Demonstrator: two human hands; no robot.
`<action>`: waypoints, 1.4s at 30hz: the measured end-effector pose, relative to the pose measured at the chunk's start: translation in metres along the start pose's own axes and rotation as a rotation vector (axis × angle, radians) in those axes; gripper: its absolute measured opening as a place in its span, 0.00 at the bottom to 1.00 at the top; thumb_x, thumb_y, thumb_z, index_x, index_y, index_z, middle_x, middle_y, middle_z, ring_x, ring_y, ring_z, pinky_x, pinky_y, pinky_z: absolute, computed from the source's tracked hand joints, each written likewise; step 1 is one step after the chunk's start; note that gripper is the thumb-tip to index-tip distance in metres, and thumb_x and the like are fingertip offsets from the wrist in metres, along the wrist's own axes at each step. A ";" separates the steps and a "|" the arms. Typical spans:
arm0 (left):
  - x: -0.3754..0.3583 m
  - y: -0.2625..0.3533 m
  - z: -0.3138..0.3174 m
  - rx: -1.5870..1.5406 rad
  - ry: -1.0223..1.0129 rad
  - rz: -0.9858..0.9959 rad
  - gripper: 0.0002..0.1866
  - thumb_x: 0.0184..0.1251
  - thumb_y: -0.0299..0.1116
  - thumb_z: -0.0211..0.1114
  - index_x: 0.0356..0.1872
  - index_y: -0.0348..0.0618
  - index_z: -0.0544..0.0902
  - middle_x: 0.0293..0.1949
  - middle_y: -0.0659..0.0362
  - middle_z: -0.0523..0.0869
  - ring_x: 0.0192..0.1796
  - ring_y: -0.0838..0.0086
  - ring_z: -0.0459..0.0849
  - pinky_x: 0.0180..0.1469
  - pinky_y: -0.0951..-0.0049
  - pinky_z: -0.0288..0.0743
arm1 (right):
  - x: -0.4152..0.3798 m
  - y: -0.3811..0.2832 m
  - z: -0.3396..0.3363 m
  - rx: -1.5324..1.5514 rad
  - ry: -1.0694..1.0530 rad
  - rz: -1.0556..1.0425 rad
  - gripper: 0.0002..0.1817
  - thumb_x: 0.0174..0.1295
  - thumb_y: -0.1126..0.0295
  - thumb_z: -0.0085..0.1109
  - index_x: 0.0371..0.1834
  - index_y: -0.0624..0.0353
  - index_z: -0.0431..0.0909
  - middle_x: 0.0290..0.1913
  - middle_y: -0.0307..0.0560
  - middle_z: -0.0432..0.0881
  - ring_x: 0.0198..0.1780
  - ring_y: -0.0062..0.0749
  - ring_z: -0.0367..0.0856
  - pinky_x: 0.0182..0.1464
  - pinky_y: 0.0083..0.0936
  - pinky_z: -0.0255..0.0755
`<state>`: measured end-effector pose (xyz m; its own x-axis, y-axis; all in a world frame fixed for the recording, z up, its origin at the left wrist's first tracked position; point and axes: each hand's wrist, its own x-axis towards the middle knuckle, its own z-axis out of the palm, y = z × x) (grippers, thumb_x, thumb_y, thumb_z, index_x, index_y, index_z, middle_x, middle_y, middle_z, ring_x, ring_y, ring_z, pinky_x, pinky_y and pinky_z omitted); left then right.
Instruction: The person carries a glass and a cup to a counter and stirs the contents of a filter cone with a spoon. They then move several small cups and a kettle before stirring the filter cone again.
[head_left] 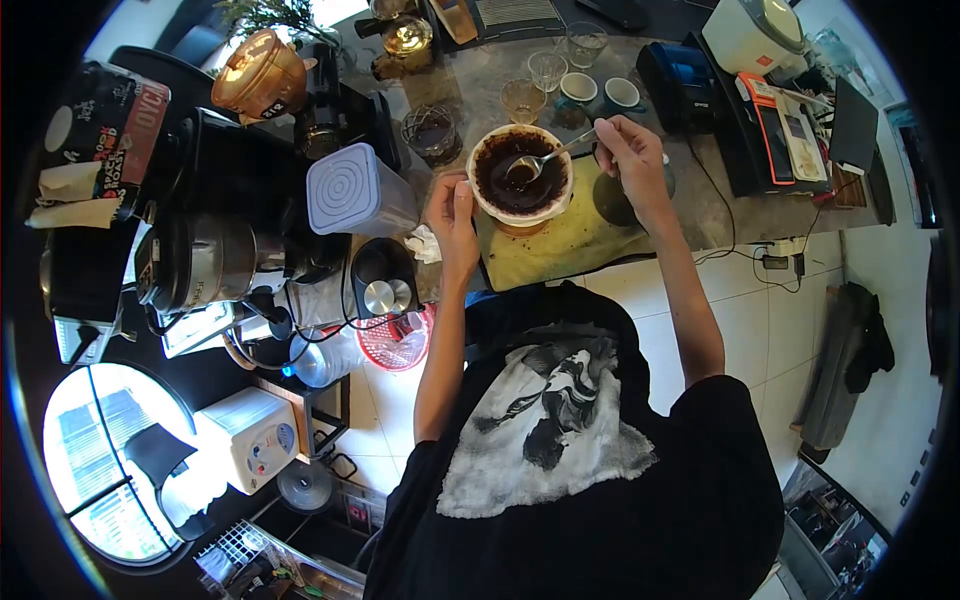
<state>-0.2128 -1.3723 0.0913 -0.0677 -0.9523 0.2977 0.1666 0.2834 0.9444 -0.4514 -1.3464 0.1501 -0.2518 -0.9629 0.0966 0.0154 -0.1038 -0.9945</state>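
Dripper [520, 175] full of wet coffee grounds, sitting on yellow cloth [560, 245] on table [720, 200]. Left hand [452, 212] curled against rim; right hand [630, 150] pinching spoon [545, 160]. Best stirred gently, dripper steadied, avoiding spills.

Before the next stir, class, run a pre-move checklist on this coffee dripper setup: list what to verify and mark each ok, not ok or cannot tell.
1. Left hand steadies the dripper at its rim: ok.
2. Right hand grips the spoon handle: ok.
3. Spoon bowl sits in the wet grounds: ok.
4. Dripper stands over the yellow cloth: ok.
5. Vessel under the dripper seated level: cannot tell, hidden.
6. Glasses behind stand apart from the dripper: ok.
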 end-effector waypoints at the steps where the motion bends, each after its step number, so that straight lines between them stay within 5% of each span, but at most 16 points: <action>1: 0.001 0.001 0.000 -0.011 0.003 -0.002 0.12 0.77 0.37 0.56 0.39 0.38 0.78 0.30 0.68 0.74 0.30 0.85 0.67 0.33 0.81 0.61 | 0.000 -0.002 -0.001 0.025 -0.011 -0.028 0.16 0.71 0.61 0.58 0.26 0.59 0.76 0.18 0.31 0.71 0.21 0.11 0.64 0.26 0.15 0.55; 9: 0.005 -0.003 -0.003 -0.021 -0.013 -0.025 0.14 0.77 0.37 0.55 0.34 0.38 0.79 0.26 0.68 0.72 0.30 0.86 0.67 0.33 0.81 0.61 | -0.012 -0.043 0.005 -0.090 -0.016 -0.146 0.16 0.71 0.63 0.59 0.27 0.62 0.76 0.19 0.33 0.70 0.23 0.14 0.65 0.28 0.17 0.57; 14: 0.005 -0.003 -0.003 -0.037 -0.014 -0.015 0.14 0.77 0.38 0.55 0.33 0.38 0.79 0.27 0.68 0.73 0.29 0.85 0.67 0.33 0.81 0.61 | -0.018 -0.054 0.011 -0.472 -0.095 -0.362 0.14 0.67 0.65 0.60 0.29 0.64 0.77 0.19 0.42 0.74 0.22 0.26 0.67 0.33 0.25 0.62; 20: 0.006 -0.003 -0.002 -0.045 -0.012 -0.009 0.14 0.77 0.37 0.55 0.33 0.38 0.78 0.27 0.68 0.73 0.29 0.85 0.66 0.32 0.81 0.60 | -0.015 -0.058 0.011 -0.573 -0.115 -0.398 0.13 0.66 0.64 0.60 0.29 0.63 0.78 0.20 0.44 0.75 0.22 0.32 0.68 0.36 0.27 0.62; 39: 0.004 -0.002 -0.003 -0.139 -0.020 -0.155 0.15 0.78 0.38 0.54 0.28 0.44 0.73 0.24 0.72 0.67 0.25 0.88 0.60 0.27 0.83 0.53 | -0.016 -0.056 0.006 -0.600 -0.076 -0.400 0.11 0.65 0.66 0.61 0.30 0.63 0.79 0.21 0.44 0.77 0.24 0.31 0.69 0.35 0.27 0.63; 42: 0.005 -0.003 -0.004 -0.144 -0.029 -0.148 0.15 0.78 0.39 0.55 0.29 0.45 0.74 0.24 0.73 0.66 0.25 0.88 0.59 0.27 0.83 0.51 | -0.017 -0.053 0.003 -0.590 -0.055 -0.416 0.10 0.66 0.69 0.61 0.31 0.66 0.80 0.21 0.40 0.75 0.25 0.20 0.69 0.30 0.22 0.63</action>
<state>-0.2094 -1.3779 0.0894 -0.1294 -0.9781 0.1631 0.2912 0.1197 0.9491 -0.4450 -1.3251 0.2011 -0.0742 -0.8855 0.4587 -0.5999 -0.3278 -0.7298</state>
